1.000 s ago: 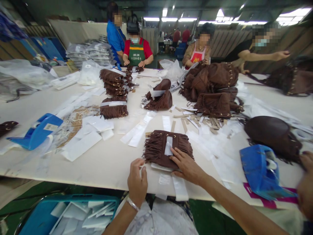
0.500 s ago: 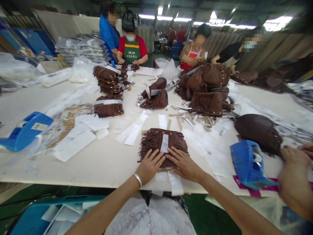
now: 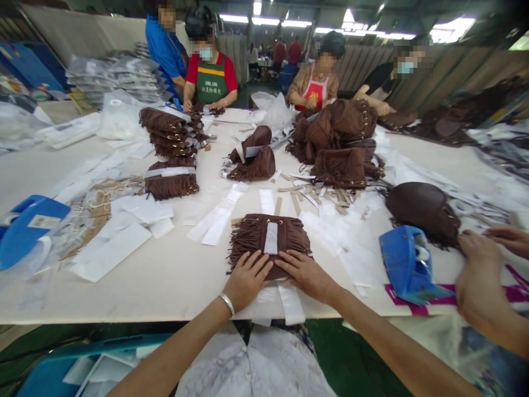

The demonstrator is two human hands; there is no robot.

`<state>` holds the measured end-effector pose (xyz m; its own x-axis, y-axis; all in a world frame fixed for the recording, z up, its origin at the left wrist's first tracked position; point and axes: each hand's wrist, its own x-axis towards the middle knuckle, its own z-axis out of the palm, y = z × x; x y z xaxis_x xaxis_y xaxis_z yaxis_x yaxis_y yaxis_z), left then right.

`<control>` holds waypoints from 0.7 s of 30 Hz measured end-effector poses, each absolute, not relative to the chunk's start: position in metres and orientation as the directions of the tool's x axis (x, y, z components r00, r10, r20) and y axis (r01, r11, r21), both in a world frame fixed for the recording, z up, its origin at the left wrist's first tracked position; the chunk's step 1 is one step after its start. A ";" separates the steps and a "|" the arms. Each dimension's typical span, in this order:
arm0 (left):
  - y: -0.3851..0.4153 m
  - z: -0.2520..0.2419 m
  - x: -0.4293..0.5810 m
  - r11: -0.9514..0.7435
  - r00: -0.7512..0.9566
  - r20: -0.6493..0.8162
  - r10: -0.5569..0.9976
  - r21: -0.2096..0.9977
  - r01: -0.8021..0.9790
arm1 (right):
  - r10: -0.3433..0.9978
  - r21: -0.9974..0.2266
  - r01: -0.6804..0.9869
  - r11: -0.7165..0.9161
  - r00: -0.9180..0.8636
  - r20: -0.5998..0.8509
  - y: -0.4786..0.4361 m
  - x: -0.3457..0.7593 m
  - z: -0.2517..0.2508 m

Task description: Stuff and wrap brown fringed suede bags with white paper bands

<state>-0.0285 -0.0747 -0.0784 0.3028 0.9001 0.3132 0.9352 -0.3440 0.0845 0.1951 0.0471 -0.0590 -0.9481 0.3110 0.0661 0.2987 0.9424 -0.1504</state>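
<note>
A brown fringed bag point(image 3: 285, 231) lies flat on the table in front of me, with a pale strip point(image 3: 271, 238) down the middle of it. My left hand point(image 3: 246, 281) rests on the bag's near left part, fingers stretched out and a silver bracelet at the wrist. On the near right part lies my right hand point(image 3: 309, 275), palm down with its fingers extended. Neither hand grips anything. White strips point(image 3: 291, 303) stick out from under the bag's near edge.
Blue tape dispensers stand at left point(image 3: 31, 229) and right point(image 3: 407, 264). A co-worker's hands point(image 3: 479, 259) touch a brown bag point(image 3: 421, 209) at far right. Stacked fringed bags point(image 3: 169, 138), a bag heap point(image 3: 339, 138) and paper sheets point(image 3: 111, 248) cover the table. Co-workers stand opposite.
The whole view has shifted slightly as my head turned. Both hands stay on the bag, hardly moved against it. The co-worker opposite in the pink-red apron has lowered their hands.
</note>
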 end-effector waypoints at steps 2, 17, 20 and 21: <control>-0.075 -0.076 -0.028 -0.337 0.294 0.309 0.904 0.096 0.937 | 0.301 -0.173 0.284 0.943 -0.951 0.077 0.050 0.196 -0.058; -0.066 -0.078 -0.037 -0.403 0.389 0.249 0.887 0.004 0.915 | 0.334 -0.360 0.287 0.888 -0.939 0.077 0.056 0.194 -0.044; -0.068 -0.082 -0.037 -0.386 0.369 0.279 0.887 0.007 0.923 | 0.372 -0.360 0.319 0.877 -0.924 0.089 0.052 0.193 -0.046; -0.069 -0.084 -0.036 -0.378 0.359 0.296 0.885 0.007 0.926 | 0.381 -0.351 0.327 0.877 -0.920 0.095 0.051 0.192 -0.047</control>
